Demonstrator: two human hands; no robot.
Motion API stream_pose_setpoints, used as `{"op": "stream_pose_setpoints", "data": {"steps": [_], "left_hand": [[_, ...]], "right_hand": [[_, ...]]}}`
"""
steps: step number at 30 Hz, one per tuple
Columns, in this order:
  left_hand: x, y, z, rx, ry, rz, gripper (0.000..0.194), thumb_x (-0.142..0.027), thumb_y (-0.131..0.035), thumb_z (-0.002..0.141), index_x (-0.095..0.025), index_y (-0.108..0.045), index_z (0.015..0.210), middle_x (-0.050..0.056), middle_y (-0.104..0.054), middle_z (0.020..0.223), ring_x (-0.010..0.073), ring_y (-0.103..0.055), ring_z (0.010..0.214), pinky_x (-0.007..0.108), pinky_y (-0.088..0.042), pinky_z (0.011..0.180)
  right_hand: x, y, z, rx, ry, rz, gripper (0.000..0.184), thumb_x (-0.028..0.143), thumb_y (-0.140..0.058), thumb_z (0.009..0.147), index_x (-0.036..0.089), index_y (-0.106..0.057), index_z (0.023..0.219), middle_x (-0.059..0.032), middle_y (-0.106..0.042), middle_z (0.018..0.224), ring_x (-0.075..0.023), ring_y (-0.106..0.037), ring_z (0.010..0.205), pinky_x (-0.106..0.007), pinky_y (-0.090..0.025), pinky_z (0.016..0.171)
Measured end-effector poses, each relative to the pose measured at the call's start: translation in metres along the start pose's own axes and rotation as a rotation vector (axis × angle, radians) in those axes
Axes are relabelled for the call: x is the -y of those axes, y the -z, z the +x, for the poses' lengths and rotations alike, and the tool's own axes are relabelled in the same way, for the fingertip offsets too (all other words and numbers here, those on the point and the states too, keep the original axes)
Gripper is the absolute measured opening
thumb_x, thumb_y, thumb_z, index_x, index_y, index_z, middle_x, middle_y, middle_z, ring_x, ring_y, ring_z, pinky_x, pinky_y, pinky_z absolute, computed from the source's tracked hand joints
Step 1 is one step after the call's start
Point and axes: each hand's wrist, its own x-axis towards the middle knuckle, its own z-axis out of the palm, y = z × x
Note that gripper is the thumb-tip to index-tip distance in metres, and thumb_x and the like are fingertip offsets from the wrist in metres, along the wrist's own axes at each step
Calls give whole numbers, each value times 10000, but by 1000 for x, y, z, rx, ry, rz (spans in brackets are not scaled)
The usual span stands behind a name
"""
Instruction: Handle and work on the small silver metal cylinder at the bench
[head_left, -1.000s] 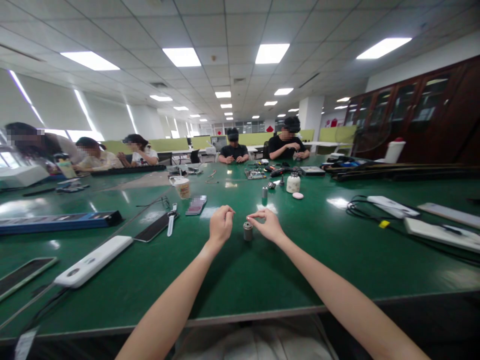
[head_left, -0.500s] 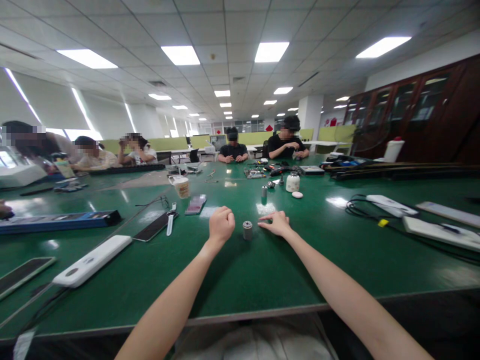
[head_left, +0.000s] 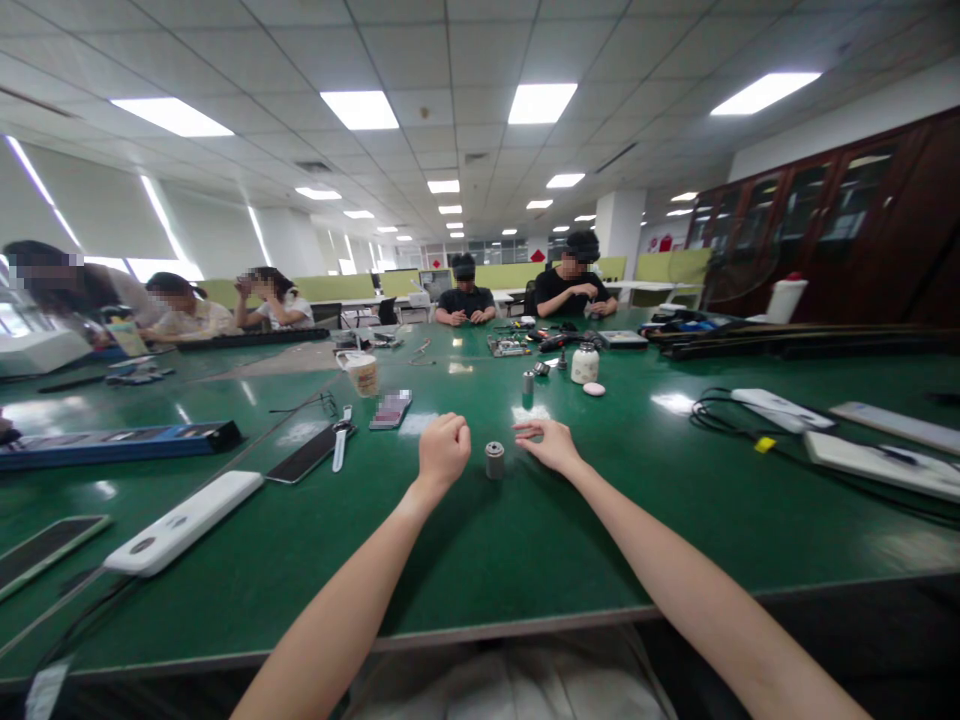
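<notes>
A small grey metal cylinder [head_left: 494, 461] stands upright on the green table [head_left: 600, 560], between my two hands and touching neither. Just left of it, my left hand [head_left: 444, 447] is curled into a fist, and whatever may be inside the fist is hidden. To the cylinder's right, my right hand [head_left: 549, 444] is low over the table with its fingers stretched out and nothing visible between them. A second metal cylinder [head_left: 528, 383] stands farther back, near a white patterned jar [head_left: 585, 363] and its pale pink lid [head_left: 594, 389].
Left of my hands lie a phone [head_left: 391, 409], a watch [head_left: 341, 440], a dark tablet-like slab [head_left: 304, 455] and a white power strip [head_left: 184, 522]. A paper cup [head_left: 364, 374] stands beyond. Cables and white strips [head_left: 877, 465] lie on the right. Several people sit around the table.
My right hand has drawn back from the cylinder's top to the right, and its pinch has opened. The left fingers have curled from a pinch into a fist. The cylinder stays in place.
</notes>
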Motion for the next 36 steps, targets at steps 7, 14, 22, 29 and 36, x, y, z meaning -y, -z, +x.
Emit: {"op": "stream_pose_setpoints", "data": {"steps": [7,14,22,29,36], "left_hand": [[1,-2,0,29,-10,29,281,-116,-399,800,-203,-317,545,-1,-420,578,151,-439,613,282,-288,597],[-1,0,-1,61,-29,24,284,-125,-402,812,-201,-354,543,-3,-437,576,147,-443,603,278,-289,584],[-3,0,-2,200,-43,-137,217,-138,-440,832,-198,-582,680,10,-611,702,154,-554,712,265,-399,670],[-1,-6,-2,213,115,-386,210,-311,-651,794,-225,-652,987,22,-733,892,189,-658,882,299,-482,754],[2,-17,-9,345,165,-505,325,-320,-694,765,-226,-623,1068,30,-757,872,216,-686,933,367,-479,899]], "right_hand": [[46,-1,-9,-9,189,258,248,238,-676,757,221,-708,1002,-39,-751,874,-199,-710,849,-357,-530,857],[48,-9,-15,11,229,250,216,225,-675,760,234,-713,973,-29,-748,876,-206,-708,859,-369,-526,869],[55,-9,-15,-113,244,255,215,264,-648,779,235,-702,985,-25,-737,930,-193,-681,892,-348,-492,880],[54,0,-10,-272,53,360,308,252,-412,829,181,-706,884,-16,-659,685,-141,-565,589,-241,-415,560],[53,-1,-10,-290,30,414,287,257,-356,806,193,-598,666,21,-466,507,-133,-452,507,-239,-357,520]]}}
